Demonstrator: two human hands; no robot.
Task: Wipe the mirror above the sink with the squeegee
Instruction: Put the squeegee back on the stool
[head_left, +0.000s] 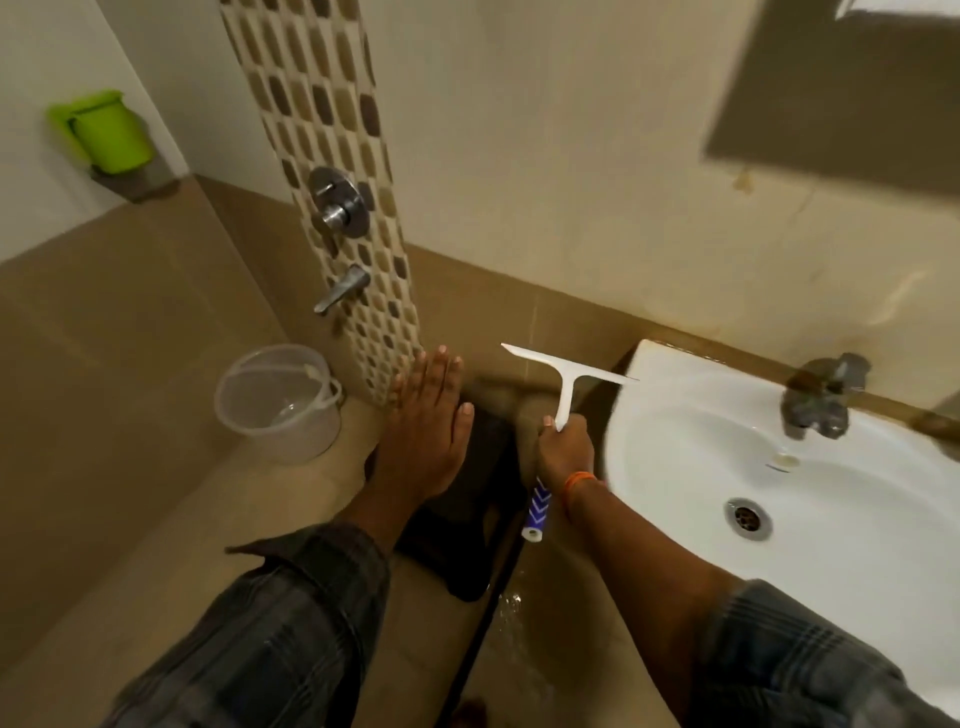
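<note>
My right hand (565, 451) is closed around the handle of a white squeegee (563, 375). Its blade points up and sits just left of the white sink (675, 457). The handle's blue-and-white patterned end sticks out below my fist. My left hand (426, 415) is flat with fingers spread and holds nothing, hovering near the foot of the mosaic tile column (322, 156). The mirror (841, 93) hangs on the wall at the upper right, blurred, well above the squeegee.
A tap (821, 395) stands at the back of the sink. A clear plastic bucket (278, 402) sits on the floor at left. A green holder (104, 132) is on the left wall. Shower valves (337, 202) are on the column. A dark stool (467, 499) stands below my hands.
</note>
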